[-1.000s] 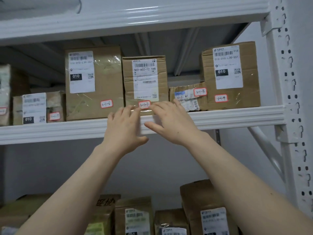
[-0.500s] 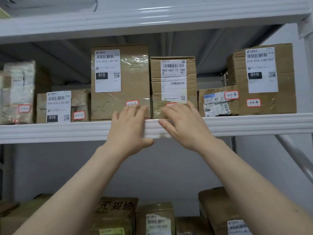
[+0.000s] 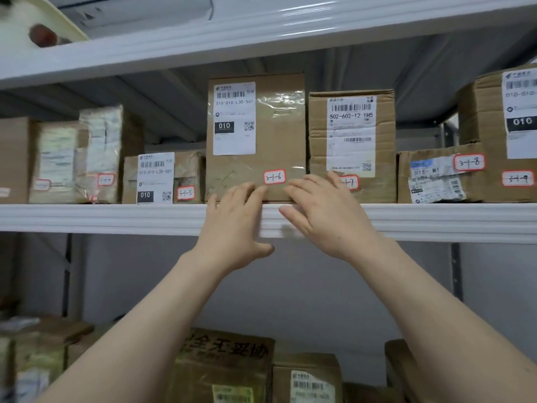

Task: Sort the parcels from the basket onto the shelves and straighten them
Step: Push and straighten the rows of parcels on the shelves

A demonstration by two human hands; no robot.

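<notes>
A tall brown parcel marked 3-1-6 [image 3: 270, 141] stands upright on the white shelf [image 3: 116, 218]. My left hand [image 3: 232, 228] lies flat with straight fingers against the parcel's lower front face. My right hand [image 3: 328, 216] is flat too, its fingers spanning the bottom right corner of that parcel and the lower left of the neighbouring parcel marked 3-1-7 [image 3: 351, 135]. Both palms cover the shelf's front edge. Neither hand grips anything.
The same shelf holds a low parcel 3-1-5 [image 3: 162, 178], wrapped parcels [image 3: 98, 152] further left, and parcels 3-1-8 [image 3: 438, 175] and 3-1-9 [image 3: 502, 132] to the right. More cardboard parcels [image 3: 226, 365] sit on the shelf below. A shelf beam [image 3: 261, 30] runs overhead.
Both hands have slid left along the shelf edge, from the 3-1-7 parcel to the front of the 3-1-6 parcel. The view has turned left with them.
</notes>
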